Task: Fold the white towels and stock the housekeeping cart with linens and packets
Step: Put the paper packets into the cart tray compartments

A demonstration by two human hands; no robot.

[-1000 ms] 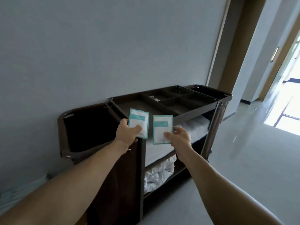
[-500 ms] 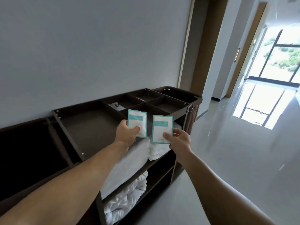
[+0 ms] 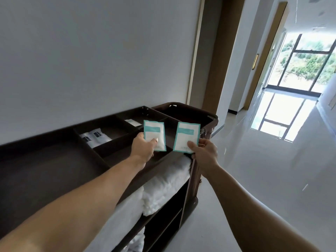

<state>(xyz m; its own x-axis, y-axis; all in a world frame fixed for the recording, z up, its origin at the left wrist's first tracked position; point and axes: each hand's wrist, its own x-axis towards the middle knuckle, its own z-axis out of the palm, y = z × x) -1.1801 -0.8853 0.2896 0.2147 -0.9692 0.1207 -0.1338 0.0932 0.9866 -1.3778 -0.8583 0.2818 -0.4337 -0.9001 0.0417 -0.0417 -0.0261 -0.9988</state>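
My left hand (image 3: 143,147) pinches a white packet with a teal border (image 3: 154,133) above the dark brown housekeeping cart's (image 3: 54,160) divided top tray. To its right, my right hand (image 3: 204,151) pinches a second teal-bordered packet (image 3: 187,136) near the cart's right end. Two white packets with dark labels (image 3: 96,138) lie in one tray compartment, and another white packet (image 3: 132,122) lies in the compartment behind. Folded white linens (image 3: 163,180) fill the shelf under the tray, with more white fabric (image 3: 136,242) on the lowest shelf.
The cart stands along a pale grey wall (image 3: 91,60). A doorway with a wooden frame (image 3: 214,60) lies just past it. A glossy white corridor floor (image 3: 263,170) stretches to the right toward a large window (image 3: 300,70).
I have moved closer to the cart's right end, so the tray compartments look larger. Both hands still hold their packets, now further apart and over the right-hand compartments.
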